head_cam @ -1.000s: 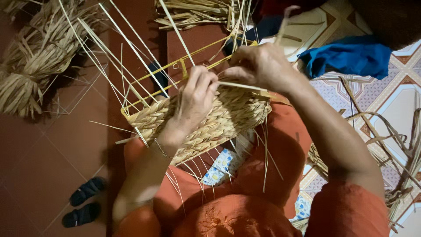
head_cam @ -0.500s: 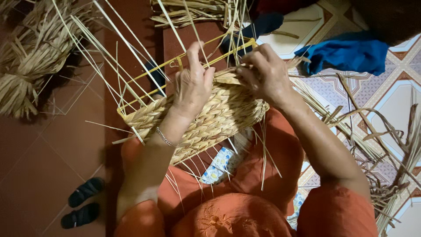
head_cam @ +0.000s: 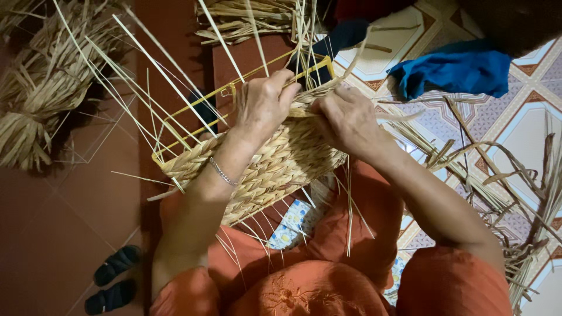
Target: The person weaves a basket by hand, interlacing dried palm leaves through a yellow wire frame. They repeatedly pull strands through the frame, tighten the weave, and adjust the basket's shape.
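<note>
Head view, nearest first: the person's orange-clad lap carries a half-woven straw basket (head_cam: 275, 167), its braided wall lying across the knees and its yellow wire frame (head_cam: 234, 99) standing out on the far side. The left hand (head_cam: 263, 105), with a thin bracelet (head_cam: 222, 171) at the wrist, is curled over the top edge of the weave, fingers closed on the straw by the frame. The right hand (head_cam: 345, 120) presses against the same edge just beside it, fingers bent and pinching a strand at the rim.

A second ago the right hand was lifted off the rim, pulling a strand out across the frame; since then it has come down onto the weave and the two hands have closed in until they nearly touch. Judging by that, the strand has been drawn through and is being bedded tight.

Farther off, on the floor, lie a pair of dark sandals (head_cam: 111, 281), bundles of loose straw (head_cam: 41, 99) and a blue cloth (head_cam: 453, 73) on the patterned tiles.
</note>
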